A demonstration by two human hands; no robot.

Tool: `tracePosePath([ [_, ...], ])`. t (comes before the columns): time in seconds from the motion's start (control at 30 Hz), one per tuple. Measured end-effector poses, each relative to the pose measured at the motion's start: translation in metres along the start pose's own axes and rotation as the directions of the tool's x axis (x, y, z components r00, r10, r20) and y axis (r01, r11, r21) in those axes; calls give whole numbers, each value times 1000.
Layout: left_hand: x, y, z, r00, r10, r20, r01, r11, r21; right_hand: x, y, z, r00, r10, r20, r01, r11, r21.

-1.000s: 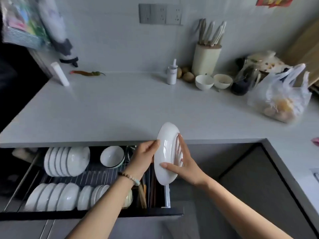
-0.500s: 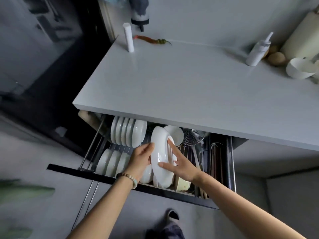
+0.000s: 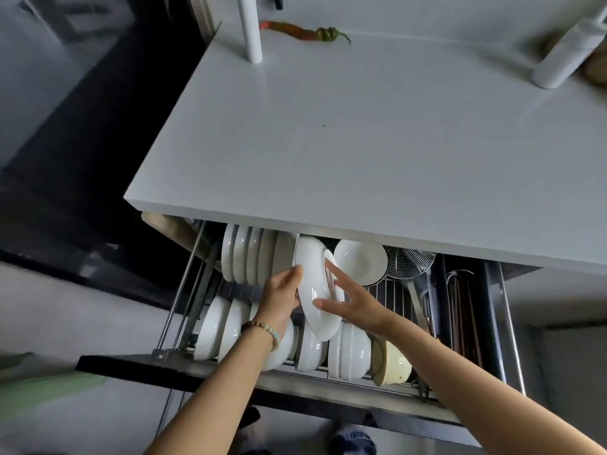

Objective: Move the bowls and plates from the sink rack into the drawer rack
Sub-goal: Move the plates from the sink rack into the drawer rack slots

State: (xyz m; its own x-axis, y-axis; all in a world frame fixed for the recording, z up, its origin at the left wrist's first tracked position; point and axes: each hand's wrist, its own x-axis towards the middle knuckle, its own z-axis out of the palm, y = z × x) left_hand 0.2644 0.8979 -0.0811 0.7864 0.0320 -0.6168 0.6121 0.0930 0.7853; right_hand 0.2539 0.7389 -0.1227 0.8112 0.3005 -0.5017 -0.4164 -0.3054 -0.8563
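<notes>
A white plate [image 3: 312, 274] stands on edge inside the open drawer rack [image 3: 391, 297], just right of a row of upright white plates [image 3: 249, 254]. My left hand [image 3: 281, 297] grips the plate's left rim. My right hand [image 3: 351, 298] presses its fingers on the plate's right face. A white bowl [image 3: 361, 261] sits behind on the right. Several white bowls [image 3: 226, 323] stand in the front row, partly hidden by my arms. The sink rack is out of view.
The white countertop [image 3: 377, 142] overhangs the drawer's back. On it lie a red chilli [image 3: 302, 31], a white stick [image 3: 251, 31] and a white bottle [image 3: 568, 50]. A wire strainer [image 3: 410, 262], a cream bowl [image 3: 394, 362] and utensils [image 3: 466, 310] fill the drawer's right side.
Both hands have carried the plate from above the counter edge down into the drawer, up against the back row of plates. The camera tilted down and moved closer.
</notes>
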Motion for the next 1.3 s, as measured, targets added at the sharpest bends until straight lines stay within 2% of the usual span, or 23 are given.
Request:
tracePosePath([
  [0.27, 73, 6, -34, 982, 82, 170, -96, 992, 77, 59, 10, 32, 985, -42, -167, 60, 992, 107],
  [0.47, 110, 1, -39, 957, 173, 231, -204, 972, 115, 89, 16, 40, 976, -98, -197, 138, 971, 197],
  [1.03, 154, -3, -45, 927, 229, 299, -314, 909, 276, 145, 41, 38, 974, -168, -155, 197, 959, 202],
  [1.3, 154, -5, -46, 914, 177, 366, -326, 858, 398, 145, 49, 36, 978, -179, -108, 198, 958, 206],
])
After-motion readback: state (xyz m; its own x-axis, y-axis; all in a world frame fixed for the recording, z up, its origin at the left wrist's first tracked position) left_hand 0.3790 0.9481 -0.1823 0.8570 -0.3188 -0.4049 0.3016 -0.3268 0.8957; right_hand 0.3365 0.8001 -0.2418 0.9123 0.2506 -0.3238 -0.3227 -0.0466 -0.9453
